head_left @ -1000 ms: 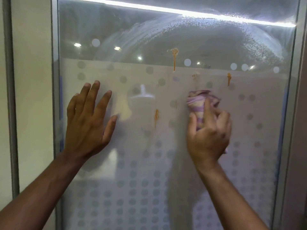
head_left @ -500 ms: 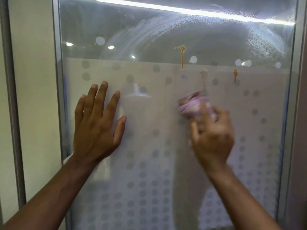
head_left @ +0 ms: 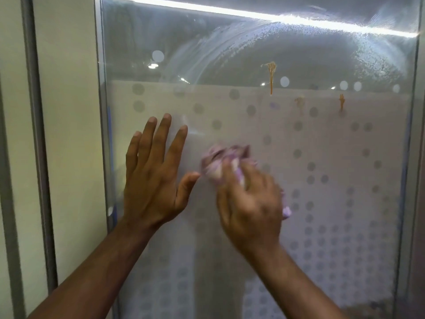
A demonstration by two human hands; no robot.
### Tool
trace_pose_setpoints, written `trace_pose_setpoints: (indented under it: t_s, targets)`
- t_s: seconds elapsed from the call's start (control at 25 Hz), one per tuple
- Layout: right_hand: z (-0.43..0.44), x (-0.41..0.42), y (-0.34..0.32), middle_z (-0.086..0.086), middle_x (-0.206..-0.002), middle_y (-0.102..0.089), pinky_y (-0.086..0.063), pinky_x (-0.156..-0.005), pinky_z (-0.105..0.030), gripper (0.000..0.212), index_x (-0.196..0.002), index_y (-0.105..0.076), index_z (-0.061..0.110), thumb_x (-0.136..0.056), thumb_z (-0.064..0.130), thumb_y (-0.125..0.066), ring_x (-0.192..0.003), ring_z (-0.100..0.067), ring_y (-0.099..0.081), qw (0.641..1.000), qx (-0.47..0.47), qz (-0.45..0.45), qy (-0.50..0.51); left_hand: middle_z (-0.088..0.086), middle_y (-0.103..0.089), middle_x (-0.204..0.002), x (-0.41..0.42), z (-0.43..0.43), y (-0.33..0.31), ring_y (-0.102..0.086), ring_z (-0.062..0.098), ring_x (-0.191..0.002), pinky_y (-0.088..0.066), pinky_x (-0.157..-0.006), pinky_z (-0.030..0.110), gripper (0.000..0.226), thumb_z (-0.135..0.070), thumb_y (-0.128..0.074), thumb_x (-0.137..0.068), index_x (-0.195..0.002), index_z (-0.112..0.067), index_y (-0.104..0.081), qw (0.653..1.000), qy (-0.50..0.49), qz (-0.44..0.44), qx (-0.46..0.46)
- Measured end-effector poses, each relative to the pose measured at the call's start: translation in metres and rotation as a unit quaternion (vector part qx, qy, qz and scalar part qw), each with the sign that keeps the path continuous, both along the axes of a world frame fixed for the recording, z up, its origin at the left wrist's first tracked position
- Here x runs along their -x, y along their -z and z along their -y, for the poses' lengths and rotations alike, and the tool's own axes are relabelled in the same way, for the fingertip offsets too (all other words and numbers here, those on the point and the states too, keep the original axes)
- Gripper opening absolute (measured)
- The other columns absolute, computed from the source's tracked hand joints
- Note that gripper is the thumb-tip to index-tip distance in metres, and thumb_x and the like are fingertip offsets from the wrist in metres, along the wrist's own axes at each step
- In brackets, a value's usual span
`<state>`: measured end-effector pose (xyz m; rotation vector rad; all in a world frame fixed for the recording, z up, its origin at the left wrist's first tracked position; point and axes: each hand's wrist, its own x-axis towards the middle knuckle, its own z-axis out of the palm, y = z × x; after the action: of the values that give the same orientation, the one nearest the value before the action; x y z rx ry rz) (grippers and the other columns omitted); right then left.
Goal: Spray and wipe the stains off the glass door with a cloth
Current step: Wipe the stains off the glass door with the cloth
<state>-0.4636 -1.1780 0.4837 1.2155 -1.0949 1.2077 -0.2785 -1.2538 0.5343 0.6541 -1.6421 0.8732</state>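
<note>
The glass door [head_left: 345, 157] fills the view, frosted with grey dots below and clear above, with wet wipe arcs and droplets near the top. Three orange stains remain: a long drip [head_left: 271, 75], a faint smear [head_left: 299, 102] and a short drip [head_left: 342, 102]. My left hand [head_left: 153, 180] lies flat on the glass with fingers spread. My right hand [head_left: 250, 203] is closed on a bunched purple and white cloth [head_left: 220, 162], pressed to the glass just right of my left thumb and blurred by motion.
A grey metal frame [head_left: 101, 134] edges the door on the left, with a cream wall panel [head_left: 69, 134] beyond it. The right frame [head_left: 417, 157] runs down the far right. A bright light strip [head_left: 276, 18] reflects across the top.
My right hand has swept the cloth leftward toward my left thumb. The orange stain in the middle of the glass is gone. The view has shifted, so the door sits further right.
</note>
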Motion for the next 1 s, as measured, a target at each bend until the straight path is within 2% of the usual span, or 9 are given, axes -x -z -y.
trace_pose_setpoints:
  t_s: [0.12,0.2,0.4,0.48,0.56,0.68,0.84,0.92,1.0]
  targets:
    - [-0.004,-0.011,0.051,-0.015,-0.130,-0.072,-0.055,-0.083,-0.047,0.042,-0.140,-0.069,0.020,-0.099,0.011,-0.068,-0.099,-0.041,-0.069,0.993,-0.041,-0.110,0.003,0.016,-0.026,-0.178,-0.003,0.000,0.000,-0.019,0.037,-0.167,-0.016,-0.133,0.055,0.091,-0.073,-0.008,-0.104,-0.167,-0.014,-0.036,0.999,0.042,0.000,0.006]
    - [-0.004,0.001,0.050,-0.012,-0.136,-0.071,-0.055,-0.083,-0.046,0.047,-0.143,-0.066,0.027,-0.100,0.010,-0.069,-0.101,-0.039,-0.070,0.991,-0.030,-0.128,0.026,0.016,-0.028,-0.177,-0.004,0.000,0.000,-0.020,0.037,-0.167,-0.017,-0.133,0.056,0.094,-0.075,-0.006,-0.103,-0.166,-0.014,-0.038,0.998,0.059,-0.001,0.011]
    - [0.005,0.033,-0.048,-0.015,-0.125,-0.073,-0.053,-0.072,-0.046,0.044,-0.138,-0.070,0.023,-0.096,0.012,-0.075,-0.087,-0.042,-0.067,0.995,0.065,-0.008,0.075,0.016,-0.030,-0.176,-0.005,0.000,0.000,-0.021,0.038,-0.166,-0.020,-0.132,0.059,0.092,-0.075,-0.011,-0.103,-0.166,-0.015,-0.039,0.999,0.051,0.000,0.007]
    - [0.005,0.037,-0.087,-0.016,-0.126,-0.070,-0.054,-0.075,-0.046,0.047,-0.142,-0.067,0.022,-0.096,0.018,-0.071,-0.091,-0.042,-0.066,0.994,0.070,0.066,0.056,0.016,-0.030,-0.176,-0.003,0.000,0.000,-0.021,0.038,-0.166,-0.020,-0.132,0.060,0.090,-0.074,-0.013,-0.104,-0.166,-0.015,-0.039,0.999,0.045,-0.001,0.004]
    - [0.006,0.030,-0.099,-0.015,-0.127,-0.069,-0.053,-0.079,-0.045,0.049,-0.144,-0.065,0.022,-0.095,0.019,-0.069,-0.094,-0.040,-0.064,0.992,0.070,0.099,0.030,0.016,-0.030,-0.176,-0.003,0.001,0.000,-0.021,0.038,-0.166,-0.019,-0.133,0.058,0.090,-0.074,-0.013,-0.104,-0.166,-0.014,-0.040,0.999,0.049,-0.002,0.002]
    - [0.006,0.003,-0.066,-0.016,-0.129,-0.070,-0.053,-0.079,-0.047,0.041,-0.138,-0.070,0.019,-0.098,0.012,-0.065,-0.092,-0.041,-0.065,0.998,0.057,0.001,0.034,0.016,-0.031,-0.176,-0.003,0.001,0.001,-0.021,0.037,-0.166,-0.018,-0.133,0.057,0.093,-0.076,-0.010,-0.103,-0.165,-0.012,-0.041,0.998,0.061,-0.005,0.006]
    - [-0.003,-0.011,0.009,-0.012,-0.128,-0.073,-0.053,-0.078,-0.045,0.035,-0.138,-0.071,0.023,-0.104,0.015,-0.067,-0.097,-0.036,-0.069,0.989,-0.008,-0.149,0.009,0.017,-0.031,-0.176,-0.004,0.002,0.001,-0.022,0.038,-0.166,-0.019,-0.133,0.058,0.096,-0.076,-0.010,-0.103,-0.164,-0.010,-0.042,0.998,0.063,-0.002,0.008]
    - [-0.003,0.000,0.010,-0.011,-0.130,-0.073,-0.052,-0.076,-0.044,0.038,-0.140,-0.069,0.027,-0.104,0.016,-0.068,-0.098,-0.036,-0.070,0.984,-0.008,-0.175,0.031,0.017,-0.030,-0.176,-0.004,0.003,0.001,-0.022,0.038,-0.166,-0.019,-0.133,0.057,0.092,-0.074,-0.014,-0.104,-0.163,-0.011,-0.044,0.999,0.052,0.001,0.007]
    - [0.001,0.015,-0.019,-0.013,-0.128,-0.074,-0.051,-0.072,-0.044,0.038,-0.138,-0.071,0.027,-0.102,0.016,-0.068,-0.091,-0.039,-0.069,0.987,0.019,-0.148,0.057,0.018,-0.030,-0.176,-0.003,0.002,0.002,-0.022,0.038,-0.166,-0.018,-0.133,0.057,0.082,-0.068,-0.024,-0.106,-0.161,-0.012,-0.048,1.000,0.028,0.001,0.008]
